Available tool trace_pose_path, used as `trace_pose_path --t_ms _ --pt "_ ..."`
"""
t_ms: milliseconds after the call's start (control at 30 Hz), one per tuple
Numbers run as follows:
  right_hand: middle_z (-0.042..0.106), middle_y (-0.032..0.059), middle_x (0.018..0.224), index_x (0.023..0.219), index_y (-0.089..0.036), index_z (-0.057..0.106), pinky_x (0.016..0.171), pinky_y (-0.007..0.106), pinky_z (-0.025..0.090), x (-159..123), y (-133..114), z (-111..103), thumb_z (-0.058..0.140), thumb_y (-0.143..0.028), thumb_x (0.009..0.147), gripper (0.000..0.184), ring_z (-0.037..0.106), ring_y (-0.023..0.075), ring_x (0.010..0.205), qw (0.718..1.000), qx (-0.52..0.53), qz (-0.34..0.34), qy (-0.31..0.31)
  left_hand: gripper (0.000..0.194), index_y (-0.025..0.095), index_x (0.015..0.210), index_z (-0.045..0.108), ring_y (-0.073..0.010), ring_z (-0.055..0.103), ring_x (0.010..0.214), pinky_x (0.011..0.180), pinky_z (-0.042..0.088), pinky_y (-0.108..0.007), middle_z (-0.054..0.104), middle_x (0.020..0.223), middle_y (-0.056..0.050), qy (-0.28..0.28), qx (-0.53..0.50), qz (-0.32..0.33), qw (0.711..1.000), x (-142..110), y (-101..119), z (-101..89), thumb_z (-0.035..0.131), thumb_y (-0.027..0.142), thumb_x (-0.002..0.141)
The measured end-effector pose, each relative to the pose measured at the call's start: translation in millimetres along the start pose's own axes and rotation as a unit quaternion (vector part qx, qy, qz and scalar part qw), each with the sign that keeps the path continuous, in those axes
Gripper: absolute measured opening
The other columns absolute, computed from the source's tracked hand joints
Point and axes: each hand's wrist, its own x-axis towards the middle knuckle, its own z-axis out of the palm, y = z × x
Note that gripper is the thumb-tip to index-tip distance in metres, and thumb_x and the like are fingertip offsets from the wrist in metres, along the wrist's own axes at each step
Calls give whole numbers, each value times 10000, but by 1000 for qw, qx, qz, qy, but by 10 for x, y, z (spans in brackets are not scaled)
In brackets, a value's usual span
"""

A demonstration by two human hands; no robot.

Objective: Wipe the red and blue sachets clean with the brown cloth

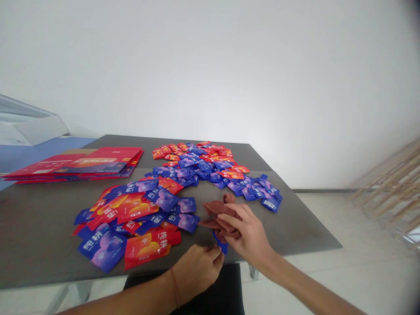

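A crumpled brown cloth (215,209) is bunched in my right hand (251,234), whose fingers are closed over it near the table's front edge. Under the cloth lies a blue sachet (224,248), mostly hidden, with only a strip showing. My left hand (198,269) is closed in a pinch at the near left edge of that sachet. Left of my hands is a heap of blue and red sachets (136,208), some with orange fruit pictures. Beyond the cloth, a second spread of red and blue sachets (205,164) reaches toward the right.
Flat red printed cartons (98,162) are stacked at the left of the dark grey table (295,232). Behind them stands a white object (36,129) on a blue surface (68,143). A black seat (219,293) is below the front edge. Wooden bars (393,197) lean at right.
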Motion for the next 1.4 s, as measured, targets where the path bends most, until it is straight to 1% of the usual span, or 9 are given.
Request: trace_pose_path --t_ms 133,333,567,667,767,933,1033,1133,1400 --pt "675 68 1377 1227 -323 774 943 491 581 -111 -35 141 722 -110 817 466 599 311 1163 998 -34 20 -47 165 120 1113 699 -228 725 811 648 589 -315 731 990 -98 -17 4 -13 1000 20 16 -40 570 129 1012" --pt "663 84 1372 1239 -293 767 989 499 558 57 187 176 697 -106 827 458 583 312 1186 998 -48 29 -33 172 108 1150 690 -225 740 914 705 606 -294 735 1108 -149 -22 -2 1 1000 14 -9 -62 601 134 1005" --pt "681 95 1324 1248 -272 763 1037 521 539 256 489 232 668 -135 883 402 603 310 1195 997 -57 44 -10 166 107 1151 688 -242 754 947 700 625 -321 744 1141 -134 -24 -8 -1 1000 13 -21 -20 631 134 997" --pt "686 102 1325 1219 -269 772 1066 534 527 269 588 287 666 -181 901 346 605 314 1246 997 -29 64 24 160 120 1144 689 -221 746 978 746 613 -294 737 1138 -140 -24 -10 0 1000 9 -27 -26 604 118 1008" --pt "697 102 1330 1191 -249 770 1065 497 537 255 643 280 673 -237 901 306 634 294 1248 990 60 88 97 163 131 1138 695 -205 742 952 747 607 -279 734 1134 -136 -39 -9 -3 999 3 -35 -25 580 128 1022" --pt "729 103 1279 1180 -230 758 1093 484 520 138 715 0 699 -383 920 308 671 289 1212 954 123 143 235 144 144 1127 689 -193 735 920 728 593 -264 731 1105 -113 -46 -9 -2 999 8 -51 -47 586 144 1027" --pt "720 103 1279 1162 -234 767 1085 471 523 -35 814 -197 726 -410 904 315 672 291 1202 948 95 149 266 136 147 1125 675 -186 719 881 711 575 -272 725 1056 -84 -57 -7 7 998 43 -87 -144 587 129 1023" --pt "717 110 1263 1150 -223 774 1064 467 530 -261 974 -270 737 -417 892 325 674 295 1191 942 65 175 277 72 164 1056 669 -197 694 854 659 541 -293 715 998 -48 -77 -4 37 996 116 -150 -282 632 139 1000" --pt "774 92 1043 1085 -175 750 943 464 566 -616 1314 -113 777 -509 823 425 722 288 975 888 117 306 322 87 219 1098 683 -199 631 896 687 444 -344 698 939 -36 10 38 165 985 341 -272 -403 608 237 1056"
